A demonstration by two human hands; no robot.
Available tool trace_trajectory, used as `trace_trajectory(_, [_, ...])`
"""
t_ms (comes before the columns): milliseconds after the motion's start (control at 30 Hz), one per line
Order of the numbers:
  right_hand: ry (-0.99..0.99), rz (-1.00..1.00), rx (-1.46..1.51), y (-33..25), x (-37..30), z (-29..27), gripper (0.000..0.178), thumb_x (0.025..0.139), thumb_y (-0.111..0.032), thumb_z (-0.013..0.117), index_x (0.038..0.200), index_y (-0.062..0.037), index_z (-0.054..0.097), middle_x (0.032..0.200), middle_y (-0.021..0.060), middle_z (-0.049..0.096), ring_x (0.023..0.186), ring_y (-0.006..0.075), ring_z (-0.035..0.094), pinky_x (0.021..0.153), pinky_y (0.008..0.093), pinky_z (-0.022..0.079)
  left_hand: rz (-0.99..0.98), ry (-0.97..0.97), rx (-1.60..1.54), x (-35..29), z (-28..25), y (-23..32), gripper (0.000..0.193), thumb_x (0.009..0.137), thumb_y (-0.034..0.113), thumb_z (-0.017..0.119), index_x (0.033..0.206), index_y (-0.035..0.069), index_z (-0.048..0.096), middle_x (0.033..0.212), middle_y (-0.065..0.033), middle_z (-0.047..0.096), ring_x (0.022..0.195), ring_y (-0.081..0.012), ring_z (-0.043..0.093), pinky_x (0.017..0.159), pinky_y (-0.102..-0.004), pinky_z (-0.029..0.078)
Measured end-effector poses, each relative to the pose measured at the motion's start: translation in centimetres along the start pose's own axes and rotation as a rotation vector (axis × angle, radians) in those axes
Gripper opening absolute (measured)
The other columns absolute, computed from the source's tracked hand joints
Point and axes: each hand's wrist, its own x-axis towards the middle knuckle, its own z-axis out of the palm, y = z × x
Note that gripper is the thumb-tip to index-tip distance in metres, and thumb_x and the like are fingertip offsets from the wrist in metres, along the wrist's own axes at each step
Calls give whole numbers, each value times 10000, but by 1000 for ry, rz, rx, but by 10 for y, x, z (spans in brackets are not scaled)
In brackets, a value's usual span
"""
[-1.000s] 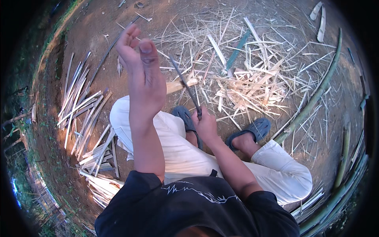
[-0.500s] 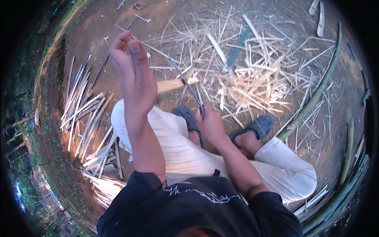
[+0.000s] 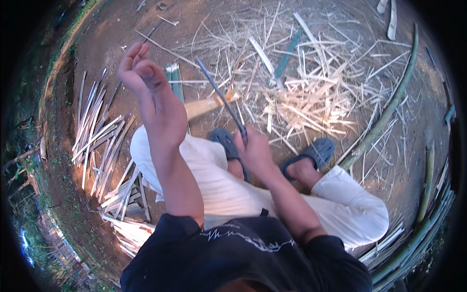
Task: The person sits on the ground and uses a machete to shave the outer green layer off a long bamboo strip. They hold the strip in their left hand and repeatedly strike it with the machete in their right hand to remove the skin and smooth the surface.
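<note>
My left hand (image 3: 158, 104) is raised above the ground to the left, its fingers loosely bent and somewhat apart, with nothing visible in it. A knife (image 3: 220, 95) with a long, narrow dark blade is gripped in my right hand (image 3: 255, 151), between my knees. Its blade points up and to the left. Below the blade lies a pale brown piece of wood or bamboo (image 3: 206, 107), partly hidden behind my left wrist. Just beyond my left hand, green split bamboo pieces (image 3: 175, 80) lie on the soil.
Pale shavings (image 3: 321, 104) cover the ground ahead, with a green strip (image 3: 290, 51) among them. Thin split sticks (image 3: 104, 141) lie in heaps at left. A long green pole (image 3: 389, 119) curves along the right, and more poles (image 3: 413, 258) lie at lower right. Grey clogs (image 3: 318, 153) are on my feet.
My left hand has moved left and its fingers have tilted outward, uncovering more of the green bamboo pieces. The knife in my right hand has shifted slightly left, and the view has shifted slightly.
</note>
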Motion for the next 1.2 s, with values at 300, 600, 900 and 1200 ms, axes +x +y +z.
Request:
trace_trajectory(300, [-2, 110, -311, 80, 60, 5, 300, 910, -311, 576, 952, -14, 583, 738, 216, 651, 673, 403, 650, 594, 497, 512, -65, 27, 153, -1, -2, 2, 924, 860, 765, 92, 1375, 35, 327, 1364, -203, 438, 1320, -299, 397, 1078, -434, 328])
trace_trajectory(600, [25, 282, -227, 114, 40, 37, 268, 887, -257, 602, 938, 5, 622, 730, 207, 647, 693, 365, 670, 647, 452, 540, 60, -77, -41, 0, 3, 0, 870, 891, 731, 258, 1376, 10, 304, 1360, -179, 392, 1314, -311, 381, 1076, -438, 293])
trace_trajectory(900, [227, -243, 153, 16, 24, 3, 186, 879, -196, 638, 927, -30, 570, 630, 160, 604, 604, 328, 649, 542, 394, 500, 168, -167, -179, 1, -2, -21, 751, 950, 625, 332, 1370, 3, 317, 1342, -170, 415, 1251, -268, 412, 1011, -379, 353])
trace_trajectory(1200, [90, 37, -150, 32, 29, -2, 222, 896, -262, 611, 878, -41, 594, 640, 200, 620, 652, 396, 650, 589, 459, 512, 133, -123, -78, -4, -1, -20, 847, 880, 720, 363, 1335, 7, 320, 1322, -210, 477, 1213, -282, 478, 970, -422, 425])
